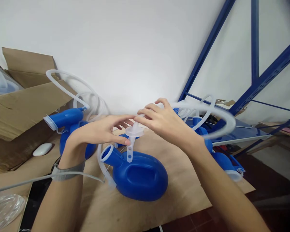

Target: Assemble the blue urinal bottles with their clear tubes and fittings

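A clear-white plastic cap [134, 131] with a perforated stem [130, 154] is held in the air above a blue plastic urinal bottle [145, 188]. My left hand [103, 130] curves around the cap from the left, its thumb tip at the stem and its fingers partly hidden behind the cap. My right hand [159, 120] pinches the translucent hose [224, 120] where it meets the cap's top. From there the hose loops out to the right, blurred. The bottle's open white-rimmed neck [106, 153] points up and left, below my left hand.
Another blue bottle with an angled spout [69, 118] and coiled hose stands left, near a cardboard box [26, 112] and a white computer mouse [42, 149]. More blue bottles [223, 162] are on the right, beside a blue metal shelf [253, 133]. A grey cable [38, 178] crosses my left wrist.
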A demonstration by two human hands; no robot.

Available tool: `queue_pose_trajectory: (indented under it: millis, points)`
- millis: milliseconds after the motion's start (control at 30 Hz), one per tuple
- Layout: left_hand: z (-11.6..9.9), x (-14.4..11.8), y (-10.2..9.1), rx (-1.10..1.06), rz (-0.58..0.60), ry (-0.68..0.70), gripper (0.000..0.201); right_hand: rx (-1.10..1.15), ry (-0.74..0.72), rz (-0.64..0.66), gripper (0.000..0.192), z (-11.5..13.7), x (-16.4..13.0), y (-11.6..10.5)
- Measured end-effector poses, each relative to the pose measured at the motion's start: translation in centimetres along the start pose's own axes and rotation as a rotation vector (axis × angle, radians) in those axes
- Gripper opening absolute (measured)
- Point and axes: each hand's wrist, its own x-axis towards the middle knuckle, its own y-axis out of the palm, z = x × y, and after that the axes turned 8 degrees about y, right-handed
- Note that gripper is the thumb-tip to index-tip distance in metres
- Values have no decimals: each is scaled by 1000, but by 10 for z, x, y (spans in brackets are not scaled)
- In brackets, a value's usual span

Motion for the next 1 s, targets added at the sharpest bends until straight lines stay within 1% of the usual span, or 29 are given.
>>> queue_pose_trajectory:
  millis: [100, 200, 267, 333, 367, 433, 467, 567, 600, 633, 667, 700, 733, 767, 833, 867, 933, 1000]
  points:
    - [1, 0, 1, -54, -7, -54, 90, 58, -32, -6, 51, 1, 15, -1]
    - [9, 0, 0, -47, -20, -93, 88, 78, -120, -4, 59, 4, 21, 3]
    - [12, 1, 0, 14, -22, -103, 74, 104, -180, 1, 65, 5, 24, 7]
    - [12, 2, 1, 53, 14, -97, 59, 130, -226, 2, 68, 5, 26, 12]
    - [10, 3, 2, 49, 37, -103, 55, 145, -245, -15, 69, 4, 28, 15]
    - [7, 5, 3, 26, 61, -146, 52, 185, -254, -93, 68, 3, 30, 21]
    - [5, 6, 3, 32, 60, -171, 51, 212, -241, -158, 65, 3, 31, 24]
    - [3, 5, 0, 129, 37, -202, 45, 324, -134, -389, 46, 14, 21, 34]
    - [3, 4, -2, 154, 34, -201, 45, 375, -85, -442, 40, 20, 14, 37]
    - [3, 3, -4, 167, 31, -211, 45, 431, -50, -463, 36, 28, 5, 41]
    - [3, 1, -6, 171, 21, -232, 45, 506, -10, -452, 32, 37, -5, 44]
    - [2, -2, -9, 170, 4, -260, 45, 576, 55, -372, 31, 46, -17, 48]
    - [1, -4, -10, 167, -19, -286, 46, 633, 128, -235, 33, 55, -29, 52]
    - [0, -6, -12, 169, -45, -306, 46, 674, 189, -70, 41, 63, -40, 55]
    - [-2, -9, -13, 199, -91, -311, 43, 715, 235, 276, 67, 73, -61, 61]
    - [-3, -9, -13, 222, -103, -298, 40, 739, 270, 382, 74, 75, -69, 63]
    - [-5, -7, -11, 256, -100, -265, 37, 780, 390, 489, 73, 72, -83, 66]
    - [-5, -2, -6, 251, -91, -258, 39, 823, 492, 552, 66, 62, -93, 66]
